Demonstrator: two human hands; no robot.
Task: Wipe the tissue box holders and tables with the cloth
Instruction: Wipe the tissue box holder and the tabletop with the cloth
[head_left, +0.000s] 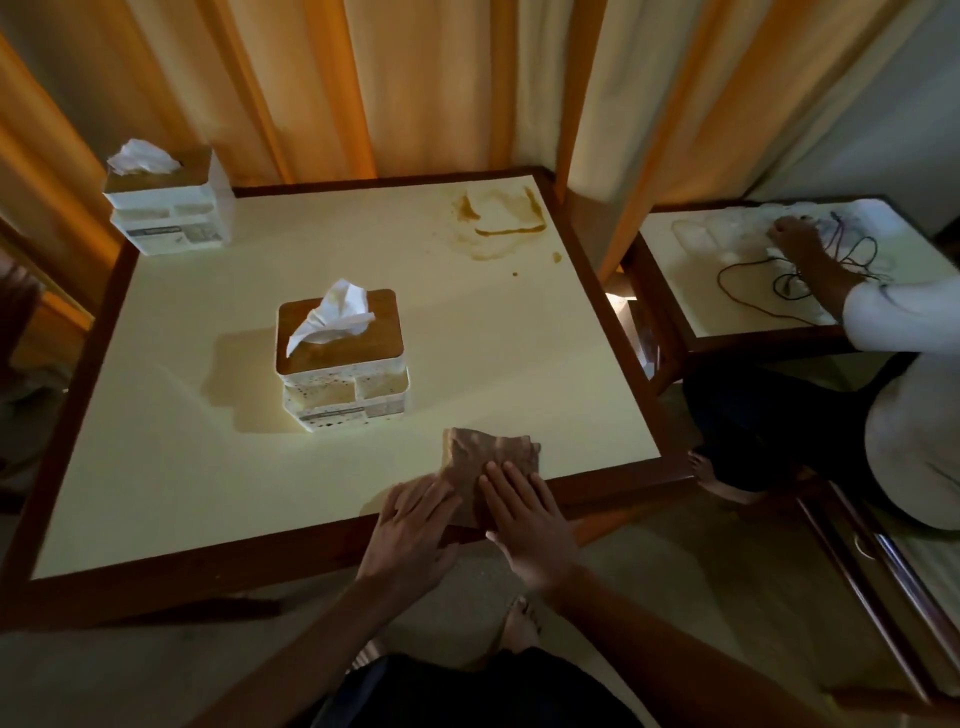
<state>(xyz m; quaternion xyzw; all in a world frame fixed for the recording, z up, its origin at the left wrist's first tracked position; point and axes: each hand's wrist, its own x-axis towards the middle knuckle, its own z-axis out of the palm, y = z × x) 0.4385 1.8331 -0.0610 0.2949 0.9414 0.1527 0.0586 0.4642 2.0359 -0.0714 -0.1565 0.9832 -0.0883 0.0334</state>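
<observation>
Both hands flat on the brown cloth (485, 470) at the near edge of the big counter (208, 467). Left hand (410, 525) covers the cloth's left part, right hand (530, 525) the right part; fingers (506, 480) straight, slightly spread, pressing down, not pinching. Nearer tissue box holder (343, 364) stands mid-counter, just beyond the cloth, tissue sticking up. Second tissue box holder (169, 208) at the far-left corner. Brown spill marks (498, 223) at the far-right corner. Another person's hand (795, 239) rests on the small counter (737, 322) to the right, among loose cords (779, 280).
</observation>
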